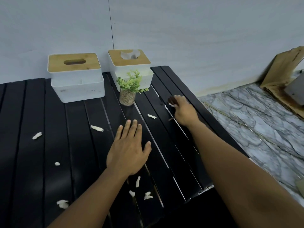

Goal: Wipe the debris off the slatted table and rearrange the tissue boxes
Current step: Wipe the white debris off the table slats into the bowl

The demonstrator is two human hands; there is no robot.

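- Head view: a black slatted table (49,145) stands against a pale wall (181,30).
- Two white tissue boxes with wooden lids sit at the table's far edge, close to the wall. The left tissue box (75,79) has a bare slot in its lid. The right tissue box (131,66) has a tissue (130,54) poking out of its slot. The boxes stand side by side with a narrow gap between them.
- A small potted plant (127,94) in a pebble-filled glass stands just in front of the right tissue box.
- White debris scraps lie scattered over the slats: one far left (37,135), one in the middle (97,128), one near the plant (151,116), a tiny one (57,163), and a cluster near the front edge (137,181).
- The left hand (129,150) is spread flat, palm down, fingers straight, at the middle of the table; it holds nothing.
- The right hand (182,111) reaches to the far right slats, its fingers bent down at a white scrap (172,105). Motion blur hides whether they actually grip it, so I cannot tell.
- To the right of the table lies a grey marbled floor (255,125), with a wooden board (279,69) leaning at the wall.
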